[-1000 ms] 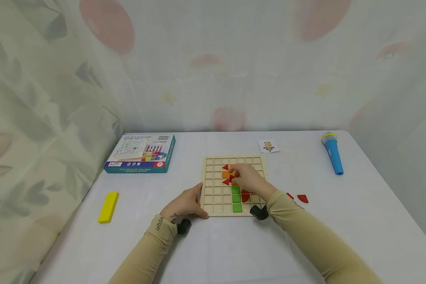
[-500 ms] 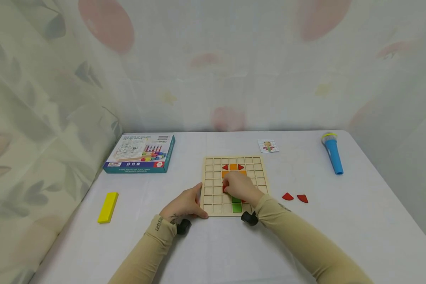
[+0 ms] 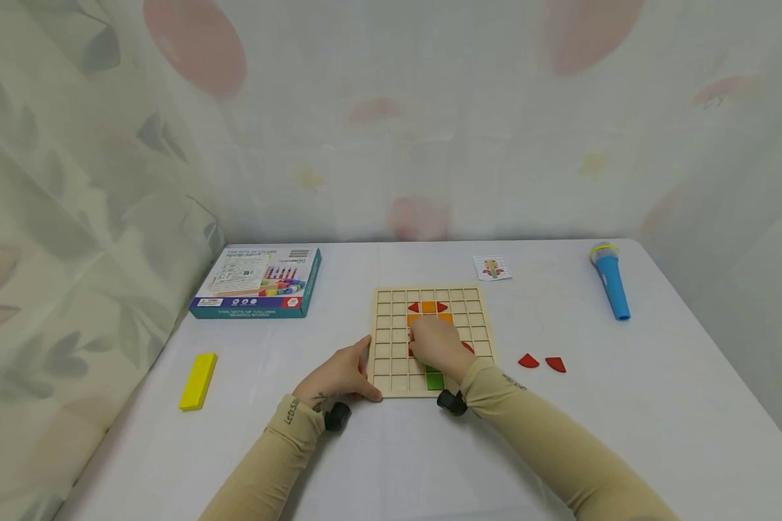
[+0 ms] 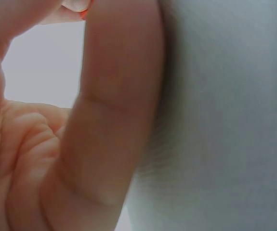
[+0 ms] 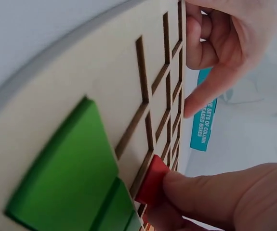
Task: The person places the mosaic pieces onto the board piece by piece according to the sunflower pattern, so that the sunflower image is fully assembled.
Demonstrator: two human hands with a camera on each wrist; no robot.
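Note:
The wooden grid board [image 3: 391, 367] lies flat at mid-table. At its lower left corner, my left hand [image 3: 339, 375] grips the edges, thumb at the front edge and a finger along the left side. My right hand [image 3: 438, 346] reaches over the middle of the board. Its thumb and fingers pinch a red tile [image 5: 152, 180] at a grid square left of the green tiles [image 5: 75, 163]. Orange tiles [image 3: 429, 307] and small red triangles [image 3: 442, 307] sit in the upper squares. More red shows at the right hand's far side; its fingers hide several middle squares.
Two loose red quarter-round tiles [image 3: 528, 360] lie right of the board. A small pattern card [image 3: 492, 268] is behind it. At the left are a boxed toy set [image 3: 257, 282] and a yellow block [image 3: 198, 381]; a blue toy microphone [image 3: 611, 282] lies at the right.
My right hand has moved from the upper squares down and slightly left with the red tile, uncovering orange tiles and a red triangle. The left hand stays at the corner.

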